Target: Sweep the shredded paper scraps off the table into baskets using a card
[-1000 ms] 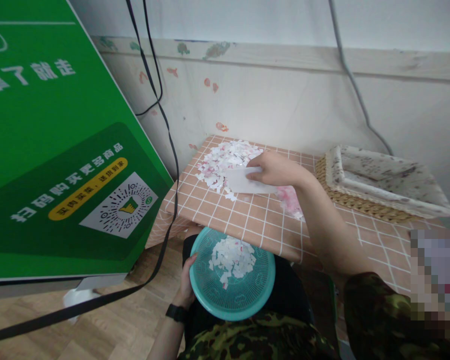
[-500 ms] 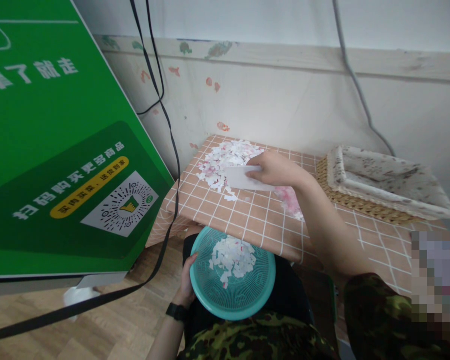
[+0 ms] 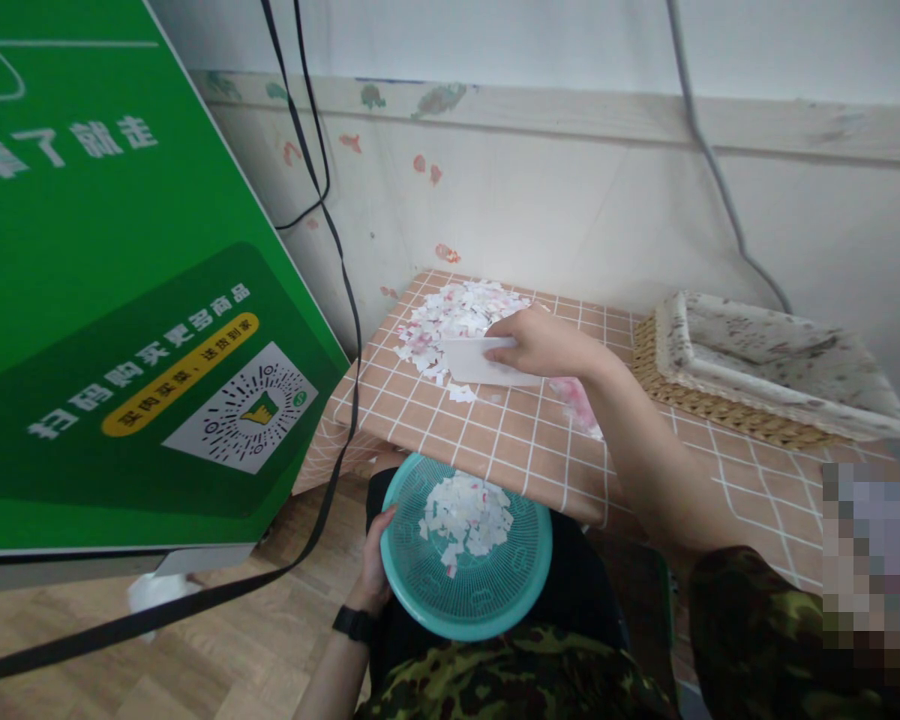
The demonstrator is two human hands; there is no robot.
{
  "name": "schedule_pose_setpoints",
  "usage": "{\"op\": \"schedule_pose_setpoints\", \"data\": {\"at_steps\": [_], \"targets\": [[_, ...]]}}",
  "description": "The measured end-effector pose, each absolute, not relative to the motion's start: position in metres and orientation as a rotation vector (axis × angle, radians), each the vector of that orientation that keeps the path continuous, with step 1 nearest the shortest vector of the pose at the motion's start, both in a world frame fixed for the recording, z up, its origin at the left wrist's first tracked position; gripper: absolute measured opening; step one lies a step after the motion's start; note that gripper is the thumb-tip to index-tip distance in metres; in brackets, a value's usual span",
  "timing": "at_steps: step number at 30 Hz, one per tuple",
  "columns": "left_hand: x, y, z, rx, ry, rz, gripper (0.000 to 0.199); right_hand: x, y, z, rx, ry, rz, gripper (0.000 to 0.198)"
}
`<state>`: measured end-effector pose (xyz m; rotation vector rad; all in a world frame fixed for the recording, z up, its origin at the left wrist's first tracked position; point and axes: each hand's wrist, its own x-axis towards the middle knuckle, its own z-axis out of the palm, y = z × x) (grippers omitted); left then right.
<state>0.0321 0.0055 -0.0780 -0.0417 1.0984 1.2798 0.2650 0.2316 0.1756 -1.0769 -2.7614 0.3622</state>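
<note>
Small torn white-and-pink paper scraps (image 3: 439, 310), head view: heaped loosely at the far left end of a brown, white-gridded, cloth-covered table (image 3: 525, 430), close to the pale paint-marked wall (image 3: 525, 200). A few strays near the heap's front edge.

Right hand (image 3: 540, 342): grasping a flat white rectangular card (image 3: 487, 365) between thumb and fingers, over the near right side of the heap. Contact between card edge and cloth: cannot tell. Just beside, partly covered by the wrist: pinkish patch of fine material (image 3: 576, 405), make-up unclear.

Left hand (image 3: 375, 560): gripping the left rim of a round teal plastic slotted basket (image 3: 461, 625), thumb at rim, other fingers mostly hidden. Basket below the table's near edge, with a smaller pile of mostly white scraps (image 3: 469, 515) inside. To the right of the heap, well apart: straw-coloured woven basket with pale patterned cloth lining (image 3: 735, 420).

Step in hand, as judged: gathering scraps with the card. For good results: hold the lower edge level, press lightly, draw in short slow strokes to avoid scattering light pieces or rucking the cloth. Set the teal rim snug under the table edge before any push over it.
</note>
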Motion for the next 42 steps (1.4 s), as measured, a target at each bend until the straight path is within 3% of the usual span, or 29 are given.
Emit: {"op": "schedule_pose_setpoints", "data": {"at_steps": [7,18,25,42], "targets": [[0.033,0.006,-0.075,-0.056,1.089,1.266,0.019,0.267,0.227,0.182,-1.082,-2.730,0.423,0.020],[0.033,0.003,-0.067,-0.095,1.076,1.276,0.018,0.264,0.124,0.132,-1.643,-2.066,0.039,0.027],[0.035,0.002,-0.064,-0.073,1.057,1.298,0.017,0.255,0.089,0.102,-1.716,-1.743,0.230,0.028],[0.031,0.005,-0.044,-0.067,1.019,1.279,0.012,0.256,0.111,0.096,-1.686,-1.867,0.149,0.029]]}}
